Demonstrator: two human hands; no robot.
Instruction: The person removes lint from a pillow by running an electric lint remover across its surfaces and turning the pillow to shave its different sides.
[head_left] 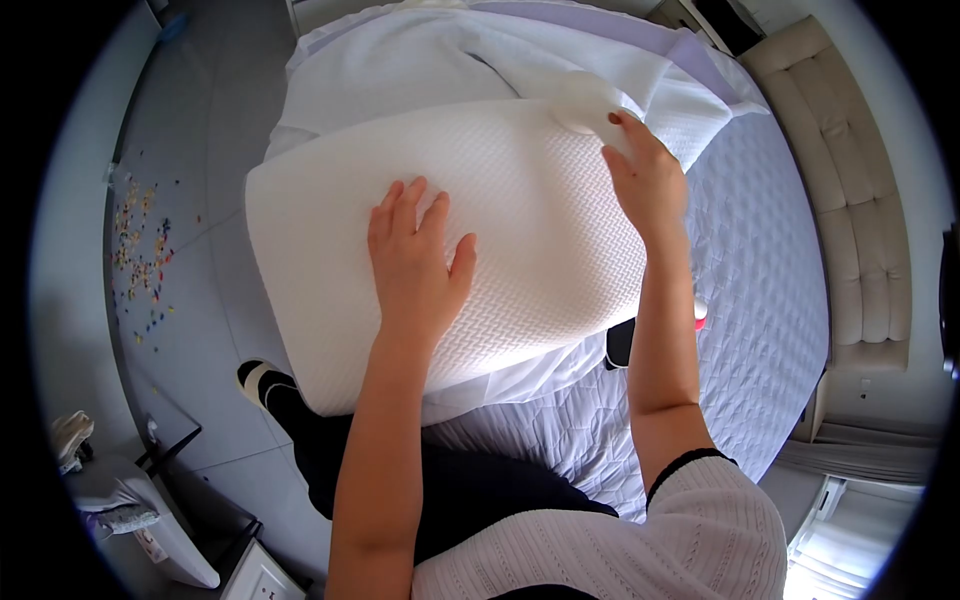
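Note:
A large white pillow-like pad [330, 240] with a woven zigzag texture lies across the bed in front of me. My left hand [412, 255] rests flat on its upper face, fingers spread. At the pad's far right corner, my right hand [650, 185] is curled with thumb and fingers around the edge of a smooth, rounded white thing [583, 100]. That thing is slightly blurred, and I cannot tell whether it is a separate object or part of the pad. Loose white cloth [390, 80] is bunched behind the pad.
The bed has a grey quilted cover [760, 220] and a padded beige headboard [860, 200]. A black flat object [621, 343] and a white-and-red item [700, 314] lie beside my right forearm. Small colourful pieces [140, 250] are scattered on the tiled floor [235, 130] at left.

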